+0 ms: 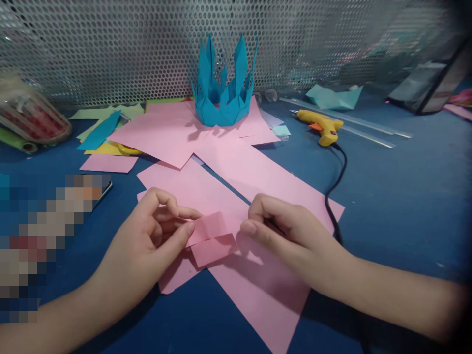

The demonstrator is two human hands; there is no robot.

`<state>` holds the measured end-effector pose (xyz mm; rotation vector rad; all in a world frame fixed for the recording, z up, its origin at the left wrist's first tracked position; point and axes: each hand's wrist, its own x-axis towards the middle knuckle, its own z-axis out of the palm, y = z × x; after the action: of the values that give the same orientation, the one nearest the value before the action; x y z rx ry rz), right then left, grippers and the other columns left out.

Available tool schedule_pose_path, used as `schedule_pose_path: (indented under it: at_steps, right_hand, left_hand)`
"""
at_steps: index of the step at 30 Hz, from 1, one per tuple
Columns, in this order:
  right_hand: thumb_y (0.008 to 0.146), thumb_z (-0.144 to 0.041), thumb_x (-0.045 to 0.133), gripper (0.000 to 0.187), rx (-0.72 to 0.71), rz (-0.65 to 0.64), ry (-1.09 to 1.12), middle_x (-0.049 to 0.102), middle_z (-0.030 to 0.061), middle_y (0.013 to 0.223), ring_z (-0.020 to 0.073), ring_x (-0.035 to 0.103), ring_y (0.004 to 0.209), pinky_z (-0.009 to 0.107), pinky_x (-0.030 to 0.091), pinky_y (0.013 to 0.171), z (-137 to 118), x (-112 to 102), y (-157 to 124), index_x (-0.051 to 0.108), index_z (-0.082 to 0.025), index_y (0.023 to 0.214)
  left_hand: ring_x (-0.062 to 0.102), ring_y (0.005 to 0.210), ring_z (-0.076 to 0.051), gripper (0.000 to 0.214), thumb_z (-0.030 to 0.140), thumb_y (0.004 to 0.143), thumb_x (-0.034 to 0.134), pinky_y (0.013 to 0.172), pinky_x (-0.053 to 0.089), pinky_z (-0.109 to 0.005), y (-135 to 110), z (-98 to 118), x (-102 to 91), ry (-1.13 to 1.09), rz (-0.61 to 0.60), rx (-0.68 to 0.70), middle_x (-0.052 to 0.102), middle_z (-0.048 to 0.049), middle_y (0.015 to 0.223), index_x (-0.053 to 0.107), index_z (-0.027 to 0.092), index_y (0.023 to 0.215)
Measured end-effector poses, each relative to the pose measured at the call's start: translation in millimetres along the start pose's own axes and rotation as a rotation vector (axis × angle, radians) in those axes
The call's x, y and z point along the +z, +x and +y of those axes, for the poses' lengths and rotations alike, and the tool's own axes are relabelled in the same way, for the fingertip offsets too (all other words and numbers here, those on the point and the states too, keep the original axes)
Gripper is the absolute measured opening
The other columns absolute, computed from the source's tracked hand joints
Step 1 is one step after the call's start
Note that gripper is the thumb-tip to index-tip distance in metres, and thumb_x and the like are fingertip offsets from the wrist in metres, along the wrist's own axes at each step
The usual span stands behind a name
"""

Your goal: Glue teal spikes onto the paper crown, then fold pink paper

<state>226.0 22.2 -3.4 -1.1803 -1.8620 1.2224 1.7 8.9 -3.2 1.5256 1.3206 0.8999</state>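
Observation:
My left hand (147, 231) pinches a small folded piece of pink paper (212, 233) between thumb and fingers. A crease runs across the piece, and its lower flap hangs toward me. My right hand (282, 223) hovers just right of it, apart from the paper. Its fingers are curled and the thumb lies close to the index finger, with nothing visible between them. Beneath both hands lies a large pink sheet (273, 300). Another small pink piece (175, 275) is partly hidden under my left hand.
A blue folded-paper crown (223, 114) stands on pink sheets at the back. To the right are a yellow glue gun (325, 127) with a black cord (335, 189) and clear glue sticks (368, 136). A jar (33, 115) leans at left, near coloured paper scraps (101, 130). Perforated metal (129, 49) forms the back.

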Motion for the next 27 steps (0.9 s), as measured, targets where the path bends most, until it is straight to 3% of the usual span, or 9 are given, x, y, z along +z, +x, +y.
schedule_pose_path:
  at_steps: [3,6,10,16,20,23,25,27]
  right_hand:
    - [0.086,-0.041,0.068,0.027,-0.019,0.003,0.034,0.052,-0.0044,0.067,0.0086,0.046,0.055,0.021,0.039,0.051,2,1,-1,0.052,-0.02,0.083]
    - [0.089,-0.043,0.066,0.024,-0.082,-0.038,0.01,0.062,-0.0002,0.074,0.0107,0.056,0.062,0.023,0.044,0.058,3,1,-2,0.061,-0.02,0.092]
    - [0.086,-0.042,0.07,0.021,-0.215,-0.067,-0.039,0.067,0.0,0.076,0.0117,0.06,0.068,0.024,0.045,0.065,4,2,-4,0.068,-0.021,0.09]
    - [0.078,-0.059,0.072,0.038,-0.277,-0.019,-0.084,0.065,-0.0008,0.068,0.0117,0.055,0.062,0.027,0.044,0.063,8,7,-4,0.068,-0.021,0.081]
    - [0.089,-0.045,0.065,0.027,-0.332,-0.003,-0.118,0.064,-0.0018,0.063,0.0104,0.053,0.059,0.026,0.043,0.064,8,6,-5,0.066,-0.021,0.079]
    - [0.09,-0.034,0.067,0.016,-0.341,0.003,-0.108,0.065,-0.0021,0.066,0.0092,0.054,0.06,0.024,0.042,0.061,4,4,-5,0.066,-0.019,0.082]
    - [0.09,-0.03,0.066,0.013,-0.324,-0.021,-0.105,0.066,-0.0023,0.066,0.009,0.056,0.061,0.022,0.042,0.06,1,3,-4,0.067,-0.02,0.082]
    - [0.089,-0.028,0.066,0.011,-0.281,-0.054,-0.092,0.067,-0.0022,0.067,0.0089,0.057,0.061,0.022,0.043,0.058,-1,2,-4,0.069,-0.02,0.082]
  left_hand:
    - [0.07,0.075,-0.01,0.017,0.02,0.085,0.062,0.065,0.056,-0.016,-1,2,1.7,0.009,-0.029,0.026,0.069,0.0069,0.084,0.047,0.026,0.089]
    - [0.065,0.065,-0.009,0.021,0.026,0.079,0.069,0.059,0.054,-0.016,-3,6,3.9,-0.01,-0.036,-0.04,0.066,0.0077,0.077,0.057,0.027,0.096]
    - [0.05,0.045,-0.006,0.021,0.035,0.074,0.073,0.038,0.04,-0.013,-6,13,7.3,-0.053,-0.093,-0.201,0.059,0.0083,0.063,0.07,0.027,0.093]
    - [0.046,0.037,-0.007,0.018,0.042,0.081,0.066,0.035,0.04,-0.015,-2,12,3.3,-0.004,-0.156,-0.227,0.052,0.008,0.053,0.068,0.025,0.077]
    - [0.044,0.036,-0.007,0.021,0.043,0.088,0.06,0.036,0.039,-0.014,-2,8,0.0,-0.003,-0.258,-0.187,0.048,0.0094,0.049,0.061,0.024,0.079]
    - [0.052,0.049,-0.006,0.008,0.032,0.085,0.062,0.047,0.044,-0.012,-3,9,1.7,0.005,-0.202,-0.101,0.058,0.0078,0.059,0.065,0.026,0.083]
    - [0.052,0.051,-0.006,0.008,0.03,0.082,0.064,0.047,0.042,-0.012,-3,10,3.0,-0.021,-0.194,-0.112,0.061,0.0075,0.065,0.068,0.028,0.089]
    - [0.047,0.046,-0.006,0.007,0.031,0.081,0.067,0.042,0.036,-0.013,-3,12,3.2,-0.045,-0.273,-0.154,0.06,0.0081,0.061,0.069,0.027,0.087]
